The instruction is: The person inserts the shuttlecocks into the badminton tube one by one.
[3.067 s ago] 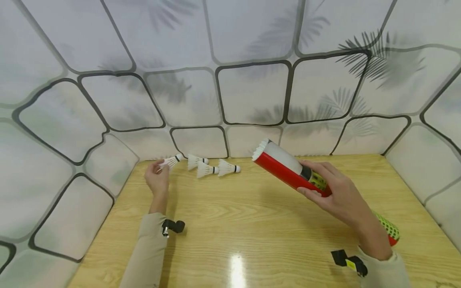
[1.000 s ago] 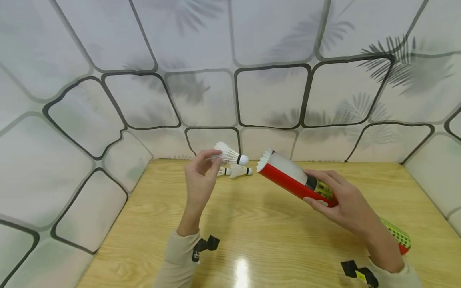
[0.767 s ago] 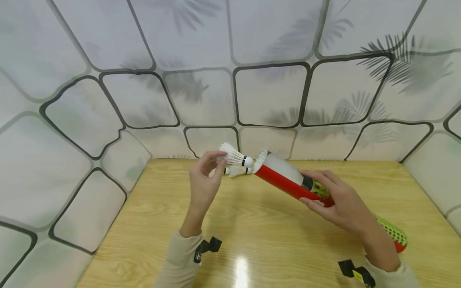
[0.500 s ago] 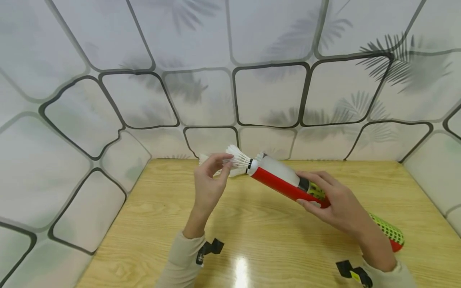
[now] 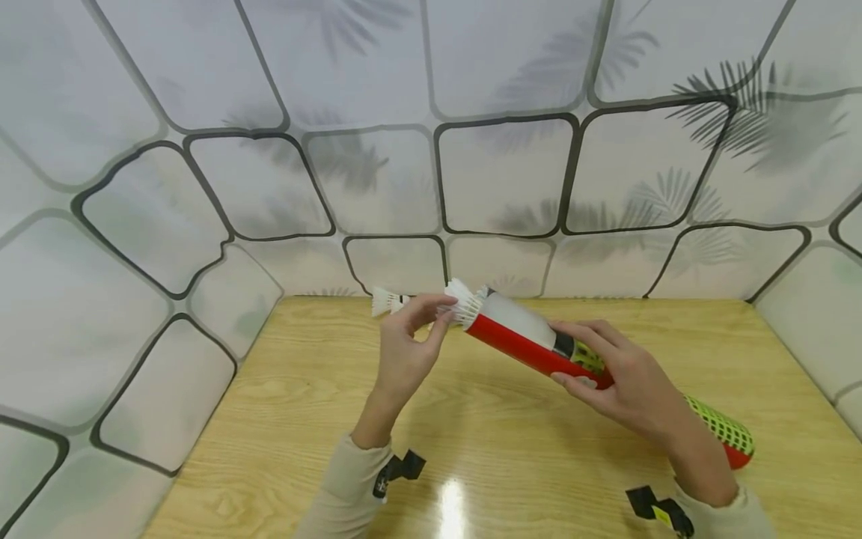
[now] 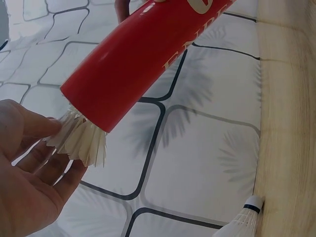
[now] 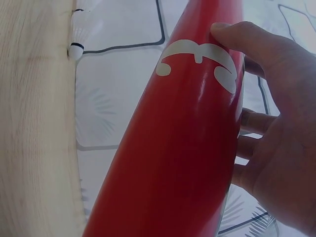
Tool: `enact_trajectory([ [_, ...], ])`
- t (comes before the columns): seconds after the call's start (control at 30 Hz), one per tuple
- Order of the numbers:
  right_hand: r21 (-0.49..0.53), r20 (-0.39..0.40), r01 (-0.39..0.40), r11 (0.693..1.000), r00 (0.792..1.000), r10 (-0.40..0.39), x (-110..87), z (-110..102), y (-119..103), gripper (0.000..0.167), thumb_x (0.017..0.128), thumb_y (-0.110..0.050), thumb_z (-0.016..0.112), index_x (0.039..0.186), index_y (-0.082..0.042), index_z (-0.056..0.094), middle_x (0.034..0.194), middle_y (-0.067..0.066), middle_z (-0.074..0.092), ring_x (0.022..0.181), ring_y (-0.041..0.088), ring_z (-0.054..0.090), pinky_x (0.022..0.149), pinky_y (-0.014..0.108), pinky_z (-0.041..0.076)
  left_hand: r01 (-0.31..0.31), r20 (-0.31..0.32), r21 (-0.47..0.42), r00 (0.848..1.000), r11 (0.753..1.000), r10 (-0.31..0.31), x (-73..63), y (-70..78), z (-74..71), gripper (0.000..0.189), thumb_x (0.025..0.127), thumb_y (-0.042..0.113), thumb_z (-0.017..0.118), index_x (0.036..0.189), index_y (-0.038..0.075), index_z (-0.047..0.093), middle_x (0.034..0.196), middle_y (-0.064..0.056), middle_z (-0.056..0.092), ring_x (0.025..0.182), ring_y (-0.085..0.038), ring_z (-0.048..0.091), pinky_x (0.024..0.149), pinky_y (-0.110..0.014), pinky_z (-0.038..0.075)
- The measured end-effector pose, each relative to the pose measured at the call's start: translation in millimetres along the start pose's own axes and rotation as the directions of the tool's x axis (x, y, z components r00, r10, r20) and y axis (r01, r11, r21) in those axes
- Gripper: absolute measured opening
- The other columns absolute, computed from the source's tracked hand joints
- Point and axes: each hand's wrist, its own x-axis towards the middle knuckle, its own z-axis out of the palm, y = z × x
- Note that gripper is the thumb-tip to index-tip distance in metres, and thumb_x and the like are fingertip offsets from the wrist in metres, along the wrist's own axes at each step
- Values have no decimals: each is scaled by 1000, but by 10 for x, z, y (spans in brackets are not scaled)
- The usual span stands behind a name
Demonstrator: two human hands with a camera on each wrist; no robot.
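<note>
A pale grey backdrop [image 5: 377,183] printed with dark-outlined stone shapes and leaf shadows rises behind a light yellow wood-grain worktop [image 5: 303,382]. Above the worktop, a glossy red cylindrical tube [image 5: 518,333] with a silvery-grey panel tilts, its mouth up and to the left. A red tube with a lime-green grid pattern [image 5: 726,433] lies partly behind the right forearm. The right hand [image 5: 629,382] grips the raised tube's lower part. The left hand [image 5: 407,350] pinches the skirt of a white feather shuttlecock [image 5: 462,302], its base inside the tube's mouth. More white shuttlecocks [image 5: 385,301] lie along the back edge, partly hidden.
</note>
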Motion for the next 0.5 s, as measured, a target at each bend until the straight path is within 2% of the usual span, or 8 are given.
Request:
enact_trajectory([
  [0.13,-5,-1,11,1000,1000,-11,17,11,-7,72,79,-19,91,143,-26,59,125,-1,59,93,15,60,69,36,59,1,13,-7,1000,1000,-1,-2,-8,22,13,93,-6,70,105,-1,74,103,-12,75,92,-25,72,85,-35,61],
  [0.5,-18,0,23,1000,1000,-23,6,28,10,71,78,-18,91,142,-24,60,123,0,59,91,14,60,68,35,58,22,10,-37,1000,999,-22,-46,-15,144,14,94,-7,68,105,-1,74,103,-12,75,91,-24,73,85,-35,60],
])
